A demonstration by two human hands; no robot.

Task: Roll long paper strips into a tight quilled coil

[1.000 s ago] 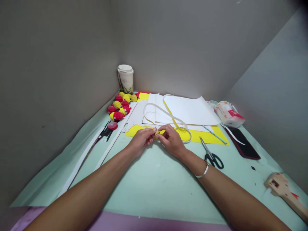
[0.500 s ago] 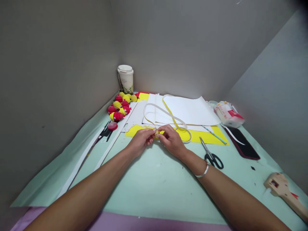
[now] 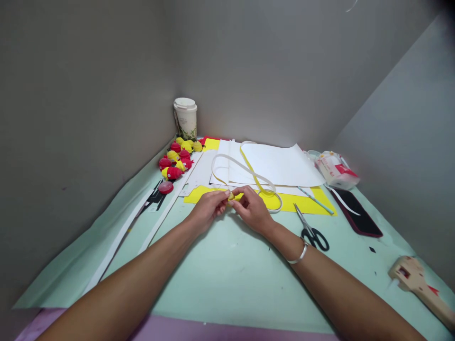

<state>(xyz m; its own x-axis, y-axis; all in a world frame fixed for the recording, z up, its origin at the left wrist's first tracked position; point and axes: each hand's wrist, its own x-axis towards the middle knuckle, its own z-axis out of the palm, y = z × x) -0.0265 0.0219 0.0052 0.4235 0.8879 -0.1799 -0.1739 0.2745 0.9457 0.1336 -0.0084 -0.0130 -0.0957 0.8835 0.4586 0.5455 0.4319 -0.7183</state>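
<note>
Near the middle of the view, a small yellow paper coil [image 3: 231, 195] is pinched between the fingertips of both hands. My left hand [image 3: 212, 206] grips its left side, and my right hand [image 3: 250, 207] grips its right side. From the coil a long strip [image 3: 245, 166], yellow on one face and whitish on the other, loops up and to the right over the papers. A yellow sheet [image 3: 295, 202] lies behind and below the hands. My right wrist wears a silver bangle.
Scissors [image 3: 310, 228], a phone [image 3: 359, 214], a tissue pack [image 3: 336, 169] and a glue gun [image 3: 415, 279] lie on the right. Red and yellow paper pieces [image 3: 173, 173], a lidded cup [image 3: 186, 119] and long white strips [image 3: 119, 240] are on the left. White sheets [image 3: 280, 163] lie behind.
Both hands keep hold of the coil, with slight finger movement around it. The whole view has shifted a little.
</note>
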